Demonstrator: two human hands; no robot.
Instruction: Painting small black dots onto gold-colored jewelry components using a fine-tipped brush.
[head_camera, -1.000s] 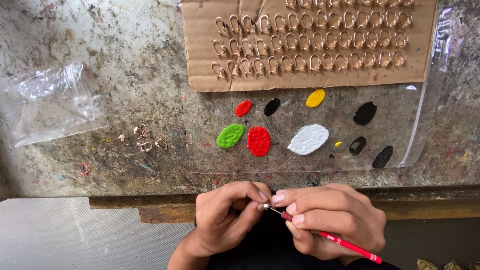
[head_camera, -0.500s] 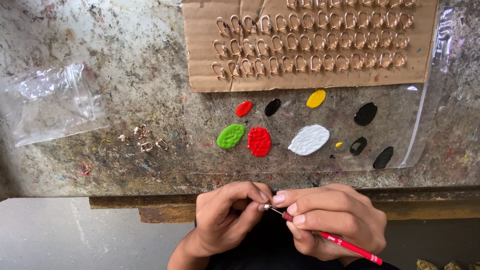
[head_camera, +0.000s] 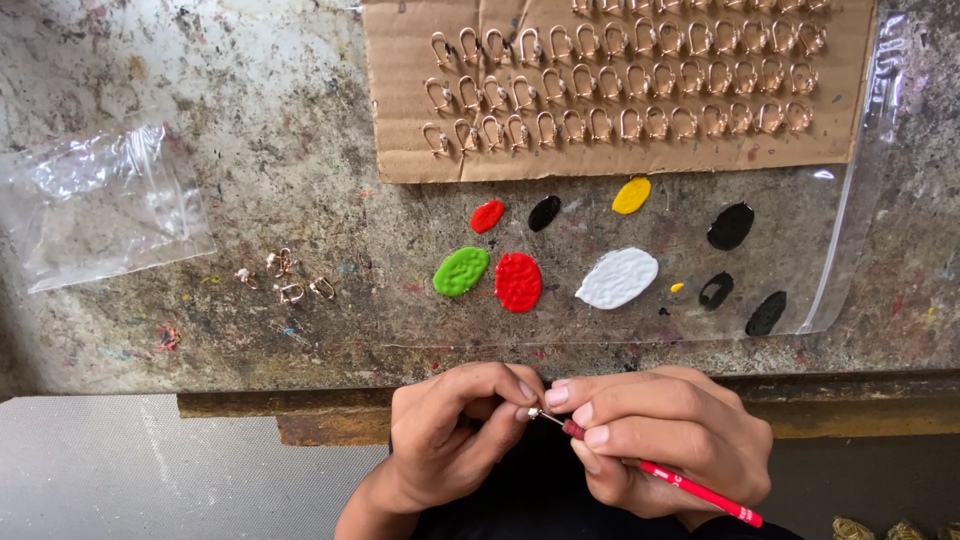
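Observation:
My left hand (head_camera: 455, 440) pinches a tiny metal piece (head_camera: 533, 412) between thumb and fingertips just below the table's front edge. My right hand (head_camera: 665, 445) grips a thin red paintbrush (head_camera: 690, 490), its tip touching that piece. On the worn table, a clear plastic sheet (head_camera: 840, 250) carries paint blobs: green (head_camera: 461, 271), red (head_camera: 518, 281), white (head_camera: 617, 277), yellow (head_camera: 631, 195) and several black ones (head_camera: 731, 226). A cardboard sheet (head_camera: 400, 100) at the top holds rows of golden metal ear hooks (head_camera: 620, 85).
A few loose golden hooks (head_camera: 285, 278) lie on the table left of the paint. A crumpled clear plastic bag (head_camera: 100, 205) sits at the far left. A rusty metal ledge (head_camera: 850, 405) runs along the table's front edge, with grey floor (head_camera: 150, 480) below.

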